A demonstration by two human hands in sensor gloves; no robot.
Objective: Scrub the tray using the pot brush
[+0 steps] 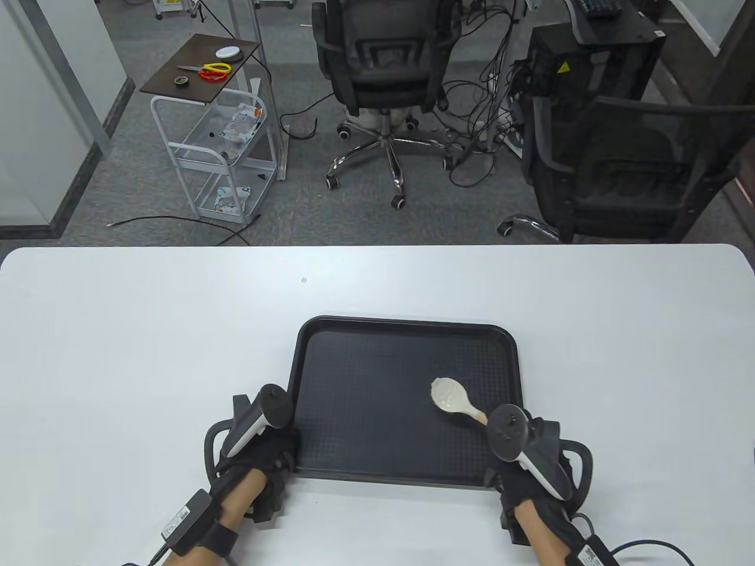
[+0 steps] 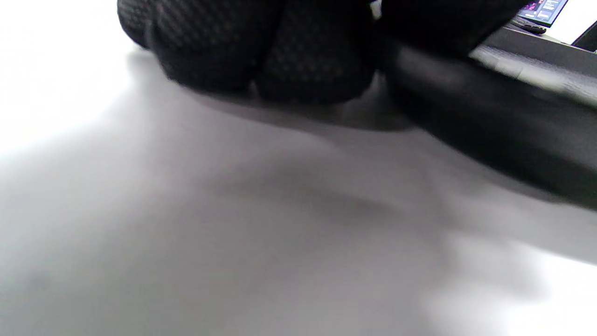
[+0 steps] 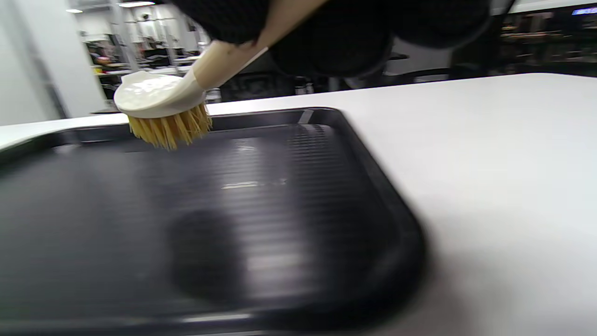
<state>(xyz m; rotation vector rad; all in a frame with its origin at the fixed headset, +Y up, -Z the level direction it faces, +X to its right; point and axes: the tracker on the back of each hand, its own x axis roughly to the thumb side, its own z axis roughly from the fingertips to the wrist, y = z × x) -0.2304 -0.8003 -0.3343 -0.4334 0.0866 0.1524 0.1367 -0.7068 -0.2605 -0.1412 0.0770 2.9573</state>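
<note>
A black tray (image 1: 365, 401) lies on the white table near its front edge. My right hand (image 1: 508, 476) grips the pale handle of the pot brush (image 1: 450, 397) at the tray's near right corner. The brush's white head sits over the right part of the tray floor. In the right wrist view the yellow bristles (image 3: 169, 129) reach down to the tray (image 3: 326, 210), and the gloved fingers (image 3: 336, 42) wrap the handle. My left hand (image 1: 282, 451) holds the tray's near left rim. In the left wrist view its curled fingers (image 2: 261, 56) rest on the table beside the rim (image 2: 489, 121).
The white table (image 1: 118, 354) spreads wide on both sides of the tray, with a small speck (image 1: 304, 280) beyond it. Past the far edge stand two black office chairs (image 1: 383, 65), a white wire cart (image 1: 224, 153) and loose cables on the floor.
</note>
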